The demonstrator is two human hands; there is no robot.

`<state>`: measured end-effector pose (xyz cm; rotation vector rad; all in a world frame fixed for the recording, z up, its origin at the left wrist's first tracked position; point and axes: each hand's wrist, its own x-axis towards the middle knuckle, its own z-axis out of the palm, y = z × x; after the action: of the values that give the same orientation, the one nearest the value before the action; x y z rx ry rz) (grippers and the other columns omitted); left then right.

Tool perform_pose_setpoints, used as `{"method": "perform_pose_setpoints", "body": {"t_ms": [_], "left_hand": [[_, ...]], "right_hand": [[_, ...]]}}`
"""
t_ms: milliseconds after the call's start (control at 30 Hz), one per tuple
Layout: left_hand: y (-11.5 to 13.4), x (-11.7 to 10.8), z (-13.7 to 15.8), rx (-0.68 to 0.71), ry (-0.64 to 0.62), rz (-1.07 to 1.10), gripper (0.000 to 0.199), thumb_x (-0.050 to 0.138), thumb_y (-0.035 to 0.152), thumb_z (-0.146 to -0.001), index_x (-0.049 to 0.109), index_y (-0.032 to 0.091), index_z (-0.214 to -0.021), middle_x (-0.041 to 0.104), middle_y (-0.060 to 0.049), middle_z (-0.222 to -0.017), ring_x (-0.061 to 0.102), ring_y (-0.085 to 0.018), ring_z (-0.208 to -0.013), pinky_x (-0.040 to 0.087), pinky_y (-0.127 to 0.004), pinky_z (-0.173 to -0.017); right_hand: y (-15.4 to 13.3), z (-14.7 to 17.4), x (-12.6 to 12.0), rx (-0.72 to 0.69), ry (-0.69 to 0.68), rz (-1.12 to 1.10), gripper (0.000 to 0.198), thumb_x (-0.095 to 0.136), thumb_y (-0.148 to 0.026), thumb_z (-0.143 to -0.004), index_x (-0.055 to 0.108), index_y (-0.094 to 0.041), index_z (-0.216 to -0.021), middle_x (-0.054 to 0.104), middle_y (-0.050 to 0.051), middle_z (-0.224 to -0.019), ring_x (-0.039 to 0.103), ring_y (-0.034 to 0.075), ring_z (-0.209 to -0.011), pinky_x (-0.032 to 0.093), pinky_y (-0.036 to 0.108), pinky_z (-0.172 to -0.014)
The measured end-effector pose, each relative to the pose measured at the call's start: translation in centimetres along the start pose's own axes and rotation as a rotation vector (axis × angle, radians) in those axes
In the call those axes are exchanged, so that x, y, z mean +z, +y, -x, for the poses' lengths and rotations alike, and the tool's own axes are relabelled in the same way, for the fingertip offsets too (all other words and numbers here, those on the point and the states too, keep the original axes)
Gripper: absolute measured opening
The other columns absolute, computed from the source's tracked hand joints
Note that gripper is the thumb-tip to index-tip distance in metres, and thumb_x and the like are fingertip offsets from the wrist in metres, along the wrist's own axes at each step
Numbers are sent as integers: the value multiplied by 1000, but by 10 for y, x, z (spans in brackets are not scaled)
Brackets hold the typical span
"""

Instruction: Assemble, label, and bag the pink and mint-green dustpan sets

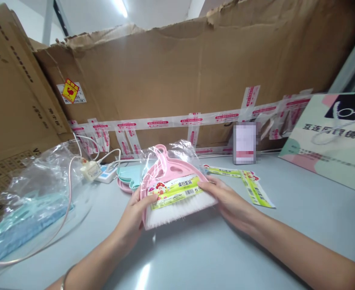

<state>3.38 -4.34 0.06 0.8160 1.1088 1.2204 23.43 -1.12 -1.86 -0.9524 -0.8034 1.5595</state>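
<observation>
Bagged pink dustpan [171, 174] between fingers [207, 187]

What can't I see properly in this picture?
In the head view:
Back of the pink dustpan set: faces away from the camera.
Left grip: some fingers are behind that set.
Small upright panel: pixel squares blur it.
Bagged blue set: cut off by the left edge.
Glasses sign: cut off by the right edge.

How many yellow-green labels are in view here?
3 that I can make out: a front label across the bagged pink dustpan, plus a flat strip and a slanted strip on the table. Others may be hidden beneath these.
</observation>
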Motion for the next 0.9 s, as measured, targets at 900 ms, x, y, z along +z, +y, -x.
{"method": "perform_pose_setpoints", "body": {"t_ms": [900], "left_hand": [[16, -18, -2, -60, -284, -59, 51, 63, 25, -74, 49, 17, -123, 64, -10, -113, 62, -24, -96, 51, -25, -65]], "right_hand": [[-15, 1, -9, 132, -499, 150, 66, 72, -12, -63, 48, -21, -124, 63, 6, -113, 60, 16, -99, 49, 27, -87]]}}
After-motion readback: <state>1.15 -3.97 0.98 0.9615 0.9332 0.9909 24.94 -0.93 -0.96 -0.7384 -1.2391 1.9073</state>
